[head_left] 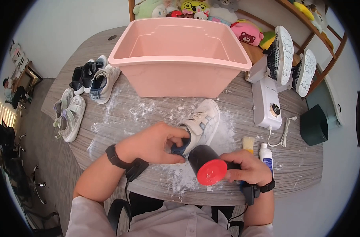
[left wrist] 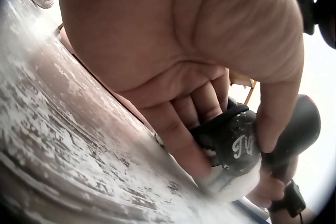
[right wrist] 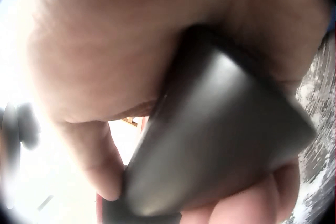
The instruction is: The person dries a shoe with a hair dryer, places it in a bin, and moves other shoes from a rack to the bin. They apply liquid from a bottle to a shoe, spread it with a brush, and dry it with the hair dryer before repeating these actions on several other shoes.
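Observation:
My left hand (head_left: 158, 142) grips a white sneaker (head_left: 203, 122) by its dark heel, with fingers at the collar and thumb at the back. Pale lettering shows on that heel (left wrist: 242, 144) in the left wrist view. In my right hand (head_left: 249, 168) is a black hair dryer (head_left: 205, 164) with a red round end, held by its handle. Its barrel is close beside the sneaker's heel, the red end facing back toward my body. In the right wrist view the black handle (right wrist: 210, 129) fills the palm, with fingers curled under it.
White powder (head_left: 180, 177) is scattered over the wooden table. A pink tub (head_left: 180, 79) stands behind; several shoes (head_left: 75, 118) sit at left. At right are a white shoe dryer (head_left: 265, 104) bearing two shoes, a brush (head_left: 248, 144), a white bottle (head_left: 265, 156) and a dark bin (head_left: 314, 124).

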`<state>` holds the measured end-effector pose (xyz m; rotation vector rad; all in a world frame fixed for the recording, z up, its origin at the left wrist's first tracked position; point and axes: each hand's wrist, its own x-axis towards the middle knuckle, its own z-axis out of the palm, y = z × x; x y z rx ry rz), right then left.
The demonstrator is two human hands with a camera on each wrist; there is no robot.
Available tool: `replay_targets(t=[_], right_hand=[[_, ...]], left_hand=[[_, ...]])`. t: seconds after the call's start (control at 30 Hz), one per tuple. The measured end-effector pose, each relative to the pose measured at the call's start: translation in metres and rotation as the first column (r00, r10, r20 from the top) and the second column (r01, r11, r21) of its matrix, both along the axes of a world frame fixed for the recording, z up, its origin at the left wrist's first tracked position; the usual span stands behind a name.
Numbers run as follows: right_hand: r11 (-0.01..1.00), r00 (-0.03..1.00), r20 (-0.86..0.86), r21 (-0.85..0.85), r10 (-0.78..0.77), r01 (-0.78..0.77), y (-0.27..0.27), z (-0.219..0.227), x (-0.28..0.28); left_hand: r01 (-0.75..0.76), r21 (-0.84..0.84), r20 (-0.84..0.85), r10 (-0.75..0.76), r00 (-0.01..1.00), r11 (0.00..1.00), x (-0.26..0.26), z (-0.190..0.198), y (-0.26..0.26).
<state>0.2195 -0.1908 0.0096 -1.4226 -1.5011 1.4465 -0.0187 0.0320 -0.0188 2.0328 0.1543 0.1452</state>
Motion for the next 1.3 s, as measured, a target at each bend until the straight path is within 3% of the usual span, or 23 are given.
replay_targets(t=[0.07, 0.1, 0.17, 0.3, 0.37, 0.47, 0.57, 0.7, 0.9, 1.07, 1.17, 1.3], right_hand=[[0.983, 0.980, -0.080, 0.013, -0.181, 0.183, -0.002, -0.010, -0.003], [0.983, 0.980, -0.083, 0.012, -0.181, 0.182, -0.001, -0.011, -0.004], [0.973, 0.989, 0.014, 0.180, -0.149, 0.144, 0.001, -0.014, -0.004], [0.970, 0.993, 0.070, 0.233, -0.090, 0.072, 0.000, -0.011, -0.002], [0.979, 0.978, -0.062, 0.030, -0.200, 0.202, -0.004, -0.008, -0.002], [0.962, 0.963, -0.047, 0.059, -0.266, 0.268, -0.003, -0.005, 0.000], [0.974, 0.967, -0.135, 0.023, -0.218, 0.223, -0.003, -0.014, 0.002], [0.969, 0.962, -0.129, 0.033, -0.239, 0.245, -0.003, -0.012, -0.003], [0.972, 0.982, -0.026, 0.135, -0.189, 0.190, 0.000, -0.014, -0.003], [0.948, 0.955, -0.047, 0.109, -0.294, 0.297, -0.002, -0.009, -0.005], [0.952, 0.959, -0.063, 0.113, -0.277, 0.283, -0.003, -0.011, -0.001], [0.959, 0.962, -0.041, 0.082, -0.270, 0.272, -0.003, -0.011, -0.003]], left_hand=[[-0.003, -0.053, -0.018, 0.002, 1.000, 0.999, 0.000, -0.004, 0.002], [-0.003, -0.054, -0.021, 0.002, 1.000, 0.999, -0.001, -0.006, 0.004], [0.020, -0.048, -0.030, -0.021, 0.999, 0.999, -0.001, -0.011, 0.006], [0.043, -0.056, -0.025, -0.044, 0.999, 0.998, 0.000, -0.006, 0.009], [0.048, -0.075, -0.032, -0.050, 0.998, 0.996, 0.000, -0.006, 0.009], [0.042, -0.103, -0.001, -0.043, 0.999, 0.994, 0.000, -0.007, 0.008], [0.040, -0.150, 0.032, -0.036, 0.999, 0.988, 0.000, -0.012, 0.007], [0.066, -0.127, 0.024, -0.064, 0.998, 0.990, 0.001, -0.009, 0.011], [0.037, -0.089, 0.042, -0.033, 0.999, 0.995, 0.000, -0.015, 0.012], [0.042, -0.146, 0.100, -0.028, 0.995, 0.988, 0.001, -0.015, 0.012], [-0.018, -0.102, -0.004, 0.018, 1.000, 0.995, 0.000, -0.016, 0.011], [-0.040, -0.149, 0.018, 0.043, 0.999, 0.988, 0.002, -0.014, 0.007]])
